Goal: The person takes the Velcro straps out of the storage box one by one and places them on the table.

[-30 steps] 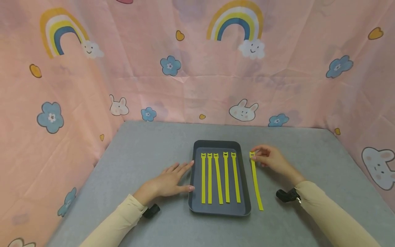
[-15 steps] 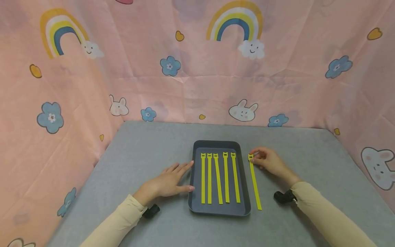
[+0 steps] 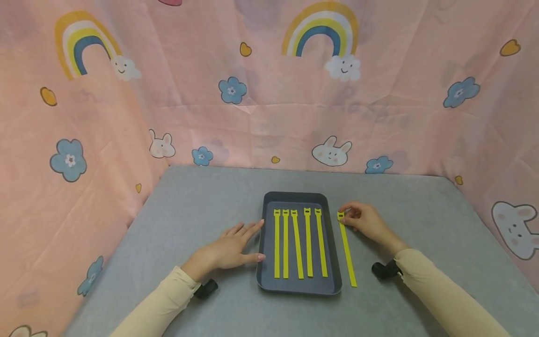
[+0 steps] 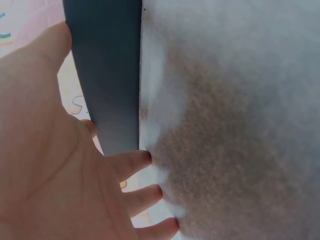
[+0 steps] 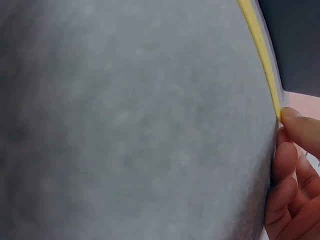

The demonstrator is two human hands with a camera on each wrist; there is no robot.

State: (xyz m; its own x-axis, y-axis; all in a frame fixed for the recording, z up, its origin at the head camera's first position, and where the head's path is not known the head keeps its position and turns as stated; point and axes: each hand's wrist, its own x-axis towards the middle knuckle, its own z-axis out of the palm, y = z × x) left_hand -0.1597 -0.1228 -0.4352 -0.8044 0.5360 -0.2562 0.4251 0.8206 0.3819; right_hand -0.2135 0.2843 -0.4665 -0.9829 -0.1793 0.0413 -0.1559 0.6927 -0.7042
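Observation:
A dark grey rectangular tray (image 3: pixel 299 286) stands on the grey table, holding several yellow cable ties (image 3: pixel 309 248) laid lengthwise side by side, slotted heads at the far end. One of them slants a little in the middle. My left hand (image 3: pixel 229 248) is spread at the tray's left side, thumb and index fingertip at its rim; the left wrist view has the tray wall (image 4: pixel 107 75) beside the fingers. Just right of the tray, my right hand (image 3: pixel 365 221) pinches another yellow cable tie (image 3: pixel 347 252) by its slotted head, its strip stretching toward me along the tray's right wall.
The grey table (image 3: pixel 202 201) reaches back to a pink printed cloth (image 3: pixel 261 121), which also hangs at both sides. Black wrist cameras (image 3: pixel 385 270) sit under both cream sleeves (image 3: pixel 446 290), low over the table.
My right hand has shifted slightly left and toward me with the pinched cable tie, bringing it closer to the tray. The left hand and the tray stay put.

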